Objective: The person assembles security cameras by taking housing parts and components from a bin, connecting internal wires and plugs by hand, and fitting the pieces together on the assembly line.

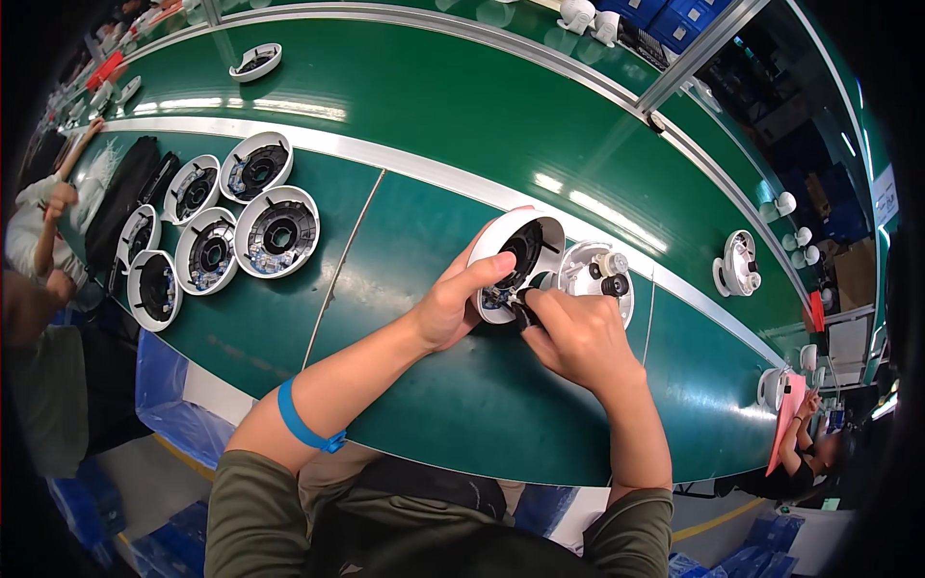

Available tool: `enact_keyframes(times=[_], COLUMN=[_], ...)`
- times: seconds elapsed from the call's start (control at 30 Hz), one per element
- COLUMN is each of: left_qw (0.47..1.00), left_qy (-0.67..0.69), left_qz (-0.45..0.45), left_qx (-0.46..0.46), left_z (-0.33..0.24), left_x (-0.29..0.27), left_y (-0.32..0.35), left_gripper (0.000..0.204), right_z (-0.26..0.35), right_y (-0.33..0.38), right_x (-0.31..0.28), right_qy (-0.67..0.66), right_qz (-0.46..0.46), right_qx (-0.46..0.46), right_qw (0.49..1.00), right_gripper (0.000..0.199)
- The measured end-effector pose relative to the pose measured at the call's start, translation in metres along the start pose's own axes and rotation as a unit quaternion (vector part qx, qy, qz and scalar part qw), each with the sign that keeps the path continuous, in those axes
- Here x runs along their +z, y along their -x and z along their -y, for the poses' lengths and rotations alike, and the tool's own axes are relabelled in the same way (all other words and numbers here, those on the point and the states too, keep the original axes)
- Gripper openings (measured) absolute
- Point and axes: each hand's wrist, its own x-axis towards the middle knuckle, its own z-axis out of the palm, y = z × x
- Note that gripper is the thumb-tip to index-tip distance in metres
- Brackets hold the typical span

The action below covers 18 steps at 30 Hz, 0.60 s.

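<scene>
My left hand (451, 301) is closed around the side of a white round housing (489, 241), its thumb over the rim. Inside sits a black ring-shaped part (523, 252), and the open side is tilted toward me. My right hand (583, 337) pinches at the housing's lower right edge; a black covering is on a fingertip. Whatever lies between those fingers is too small to make out. Just behind the right hand is a white round unit (576, 262) with black and white cylindrical parts, close beside the housing.
Several similar white housings (277, 231) stand grouped on the green bench (414, 400) at left. Beyond a pale metal rail (337, 144), another housing (255, 63) and a white unit (740, 265) lie on a green surface. Other people are at both ends.
</scene>
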Motion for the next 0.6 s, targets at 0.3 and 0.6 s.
enact_keyframes(times=[0.3,0.6], left_qw=[0.999,0.998], left_qy=[-0.023,-0.037], left_qz=[0.003,0.006], left_qx=[0.043,0.046], left_z=[0.005,0.000], left_x=[0.000,-0.001], left_y=[-0.001,0.000], left_gripper=[0.074,0.073], right_z=[0.013,0.012], right_y=[-0.005,-0.005], right_x=[0.006,0.008], right_qy=[-0.003,-0.013], right_qz=[-0.057,-0.047], right_qx=[0.005,-0.005], right_qw=[0.998,0.999], right_gripper=[0.028,0.027])
